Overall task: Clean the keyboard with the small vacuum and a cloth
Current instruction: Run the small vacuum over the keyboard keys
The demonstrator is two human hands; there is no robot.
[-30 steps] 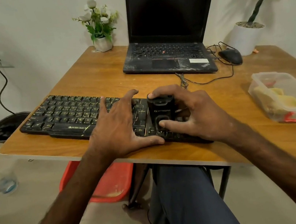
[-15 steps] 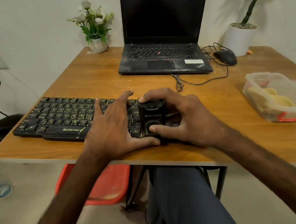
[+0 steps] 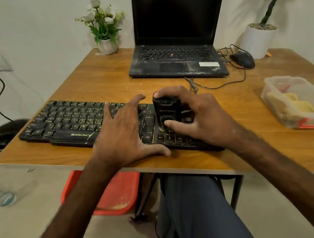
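A dusty black keyboard (image 3: 65, 122) lies along the front of the wooden table (image 3: 105, 79). My left hand (image 3: 122, 136) rests flat on its middle with fingers spread, holding it down. My right hand (image 3: 202, 116) is closed around a small black vacuum (image 3: 167, 109) that stands upright on the right part of the keyboard, index finger on its top, thumb on its front. A yellow cloth (image 3: 294, 104) lies inside a clear plastic box (image 3: 275, 82) at the right.
A black laptop (image 3: 179, 58) stands open at the back, with a mouse (image 3: 243, 59) and cable beside it. A small flower pot (image 3: 107, 44) and a white plant pot (image 3: 256, 40) stand at the rear. A red stool (image 3: 112, 194) sits under the table.
The vacuum and my right hand stay on the right part of the keyboard, shifting only slightly. My left hand keeps pressing the keyboard. The camera view has moved a little.
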